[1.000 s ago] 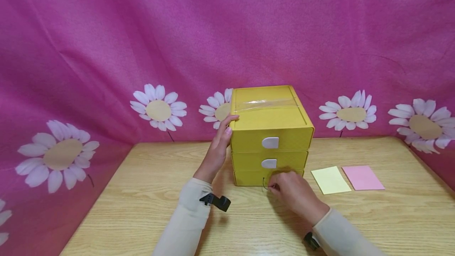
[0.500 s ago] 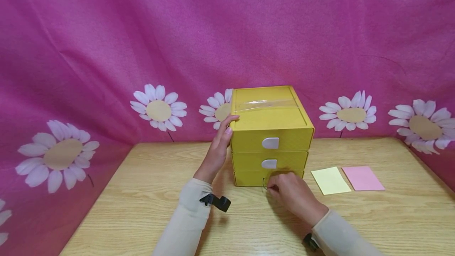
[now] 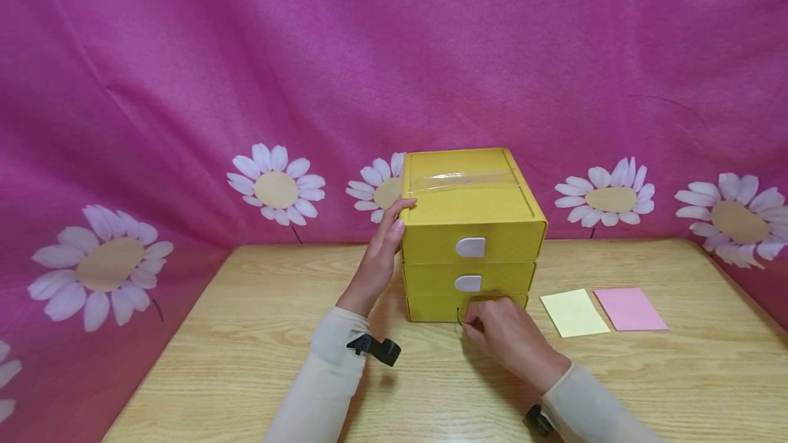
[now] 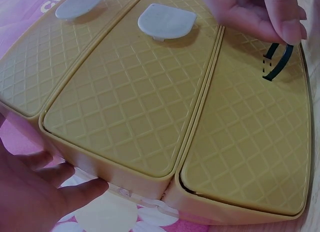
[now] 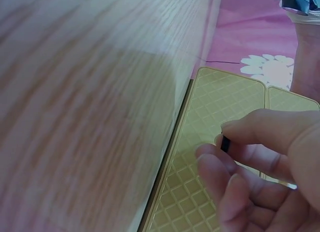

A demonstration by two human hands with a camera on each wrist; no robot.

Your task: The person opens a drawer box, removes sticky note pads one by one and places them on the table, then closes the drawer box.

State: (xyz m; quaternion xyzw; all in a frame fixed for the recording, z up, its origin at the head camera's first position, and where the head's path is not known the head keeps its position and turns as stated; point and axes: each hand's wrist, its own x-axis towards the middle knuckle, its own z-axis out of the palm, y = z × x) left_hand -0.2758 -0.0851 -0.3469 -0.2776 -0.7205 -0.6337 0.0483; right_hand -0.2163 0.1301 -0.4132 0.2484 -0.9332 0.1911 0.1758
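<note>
A yellow three-drawer unit (image 3: pixel 470 245) stands on the wooden table, its drawers pushed in. My left hand (image 3: pixel 377 258) rests against its left side, fingertips at the top edge; in the left wrist view its fingers lie fairly straight along the side wall. With thumb and finger, my right hand (image 3: pixel 507 333) pinches a thin black strap loop (image 4: pixel 283 64) threaded through slots in the bottom drawer's front. In the right wrist view, a short piece of the black loop (image 5: pixel 225 143) shows between the fingertips. The two upper drawers carry white pull tabs (image 3: pixel 470 247).
A yellow sticky-note pad (image 3: pixel 574 313) and a pink one (image 3: pixel 631 309) lie right of the unit on the table (image 3: pixel 234 361). Clear tape (image 3: pixel 458 180) crosses the unit's top. Behind hangs a pink cloth (image 3: pixel 345 53) with daisies. Black straps (image 3: pixel 375 348) sit on both wrists.
</note>
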